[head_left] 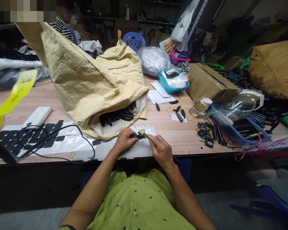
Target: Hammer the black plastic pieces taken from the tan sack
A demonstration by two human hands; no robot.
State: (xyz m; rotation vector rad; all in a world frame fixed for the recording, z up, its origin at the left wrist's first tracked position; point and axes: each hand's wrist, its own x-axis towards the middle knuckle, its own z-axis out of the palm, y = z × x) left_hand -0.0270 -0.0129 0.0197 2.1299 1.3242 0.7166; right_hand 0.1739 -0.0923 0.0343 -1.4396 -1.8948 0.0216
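My left hand (125,139) is closed on one end of a small black elongated piece (138,136) over the front of the table. Thumb and fingers of my right hand (161,151) pinch a thin tool, whose kind I cannot make out, at the piece's right end. Against the black piece shows a small round yellow-green part (141,131); what it belongs to is unclear. Under both hands lies a pale grey sheet (144,150). Just beyond them a large tan sack (103,83) lies with its mouth towards me, several black pieces (121,115) inside.
Black adhesive pads (54,135) on white backing and a black cable (48,140) lie at left. To the right are loose black pieces (179,117), keys (203,131), a blue basket (235,127) and a cardboard box (206,80). A turquoise basket (174,84) stands behind.
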